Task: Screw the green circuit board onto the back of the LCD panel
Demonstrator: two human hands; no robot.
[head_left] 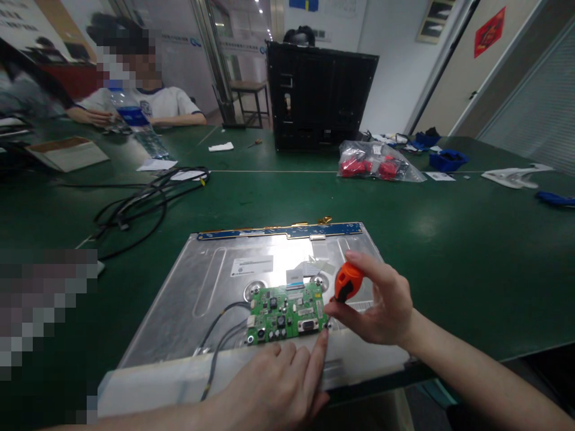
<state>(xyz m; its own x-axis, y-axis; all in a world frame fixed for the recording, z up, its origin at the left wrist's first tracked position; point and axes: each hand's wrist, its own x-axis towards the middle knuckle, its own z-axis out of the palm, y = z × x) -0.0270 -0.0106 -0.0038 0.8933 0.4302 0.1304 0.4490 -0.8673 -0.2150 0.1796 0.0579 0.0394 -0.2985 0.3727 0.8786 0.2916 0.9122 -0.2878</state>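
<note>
A green circuit board lies on the back of a silver display panel. My right hand grips the orange and black handle of a screwdriver, tilted over the board's right edge; its tip is hard to make out near the lower right corner. With the index finger stretched to that corner, my left hand rests on the panel's near edge and holds nothing I can see; its other fingers are loosely bent. Dark cables run from the board's left side. A blue strip board lines the panel's far edge.
Black cables lie coiled on the green table at left. Beyond them stand a water bottle and an open box. A black display housing and a bag of red parts are at the back. A person sits across.
</note>
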